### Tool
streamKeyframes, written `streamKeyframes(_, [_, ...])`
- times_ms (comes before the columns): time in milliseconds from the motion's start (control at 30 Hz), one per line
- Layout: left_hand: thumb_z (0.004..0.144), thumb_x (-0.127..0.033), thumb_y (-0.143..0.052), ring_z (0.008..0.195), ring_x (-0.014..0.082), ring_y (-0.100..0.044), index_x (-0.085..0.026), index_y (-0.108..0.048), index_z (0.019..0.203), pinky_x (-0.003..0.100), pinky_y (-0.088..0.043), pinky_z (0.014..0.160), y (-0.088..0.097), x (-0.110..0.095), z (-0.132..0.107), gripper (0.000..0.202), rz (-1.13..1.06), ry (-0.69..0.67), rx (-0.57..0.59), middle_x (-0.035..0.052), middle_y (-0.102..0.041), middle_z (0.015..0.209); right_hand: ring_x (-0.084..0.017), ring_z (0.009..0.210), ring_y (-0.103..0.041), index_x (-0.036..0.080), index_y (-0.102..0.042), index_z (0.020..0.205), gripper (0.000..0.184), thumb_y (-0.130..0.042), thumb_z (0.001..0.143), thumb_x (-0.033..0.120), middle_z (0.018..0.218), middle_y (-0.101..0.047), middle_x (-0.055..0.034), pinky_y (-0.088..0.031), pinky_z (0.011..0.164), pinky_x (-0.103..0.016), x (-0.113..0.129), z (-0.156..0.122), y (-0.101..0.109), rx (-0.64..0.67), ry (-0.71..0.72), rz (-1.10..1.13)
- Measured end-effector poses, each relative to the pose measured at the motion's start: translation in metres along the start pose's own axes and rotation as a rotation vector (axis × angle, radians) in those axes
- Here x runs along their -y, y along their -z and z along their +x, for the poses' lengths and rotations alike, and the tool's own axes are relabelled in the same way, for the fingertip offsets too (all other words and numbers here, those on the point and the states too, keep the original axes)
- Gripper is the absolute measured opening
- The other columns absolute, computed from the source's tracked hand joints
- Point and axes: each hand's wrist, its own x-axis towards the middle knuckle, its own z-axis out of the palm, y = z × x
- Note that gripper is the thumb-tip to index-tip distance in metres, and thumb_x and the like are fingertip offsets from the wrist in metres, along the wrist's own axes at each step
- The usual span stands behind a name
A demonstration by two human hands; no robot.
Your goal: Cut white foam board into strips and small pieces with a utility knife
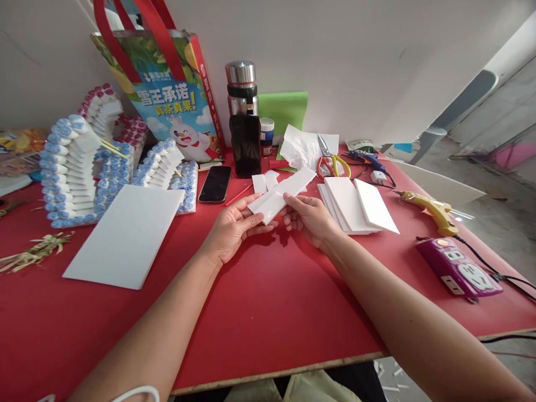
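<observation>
A smooth, glossy white strip point(272, 205) is held in both hands, just above the middle of the red desk point(251, 318); it appears layered or folded across itself, though whether it is one piece or two cannot be told. By the left hand point(231, 230) it is grasped at the near end, the thumb laid on top and the half-open fingers spread beneath. By the right hand point(312, 219) it is pinched along its side between thumb and forefinger, the other fingers loosely curled. Small flat white scraps point(258, 183) are seen just beyond. To the right, stiff rectangular boards point(355, 205) are stacked unevenly, and behind them metal-bladed scissors point(334, 159) are rested against thin, crumpled paper point(298, 148). On the left, a flat, matte white sheet point(125, 237) is laid near curved, ribbed models point(67, 178) edged with rounded blue-and-white knobs. At the far right, a yellow glue gun point(433, 212) is placed beside a boxy purple socket block point(458, 268). The desk is smooth-topped, with a rough brown edge.
</observation>
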Motion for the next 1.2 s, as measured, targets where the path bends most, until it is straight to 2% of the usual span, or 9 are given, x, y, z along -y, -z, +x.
streamKeyframes(200, [0.095,-0.025,-0.061,0.107,0.0305,-0.071,-0.014,-0.048,0.146,0.048,-0.057,0.099,0.0007,-0.0043,-0.0017,0.054,-0.092,-0.013,0.086,0.0164,-0.068,0.128,-0.01,0.046,-0.057,0.011,-0.065,0.072,0.035,-0.076,0.083,0.042,0.06,-0.063,-0.0038,-0.051,0.043,-0.019,-0.0036,0.004,0.007,0.033,0.032,0.027])
streamKeyframes(367, [0.094,-0.022,-0.059,0.108,0.0324,-0.07,-0.014,-0.048,0.145,0.051,-0.053,0.103,0.0018,-0.005,-0.0017,0.053,-0.12,-0.006,0.126,0.0166,-0.068,0.129,-0.01,0.046,-0.057,0.011,-0.066,0.071,0.034,-0.077,0.083,0.041,0.06,-0.063,-0.0032,-0.05,0.043,-0.019,-0.0036,0.0053,0.0083,0.029,0.034,0.041])
streamKeyframes(700, [0.09,-0.022,-0.067,0.105,0.0287,-0.072,-0.018,-0.047,0.147,0.046,-0.059,0.096,-0.0021,-0.0049,-0.0019,0.061,-0.042,0.011,0.027,0.0147,-0.069,0.127,-0.01,0.046,-0.057,0.012,-0.064,0.071,0.034,-0.074,0.085,0.041,0.058,-0.064,-0.0041,-0.05,0.044,-0.019,-0.0016,0.0032,0.0066,0.04,0.031,-0.004])
streamKeyframes(1200, [0.087,-0.02,-0.071,0.101,0.0284,-0.074,-0.017,-0.042,0.15,0.046,-0.059,0.096,-0.0012,-0.0048,-0.0016,0.069,-0.038,0.02,0.007,0.0149,-0.073,0.117,-0.009,0.045,-0.057,0.012,-0.064,0.07,0.035,-0.074,0.085,0.041,0.059,-0.065,-0.0042,-0.05,0.045,-0.019,0.0004,0.0016,0.0043,0.046,0.027,-0.019])
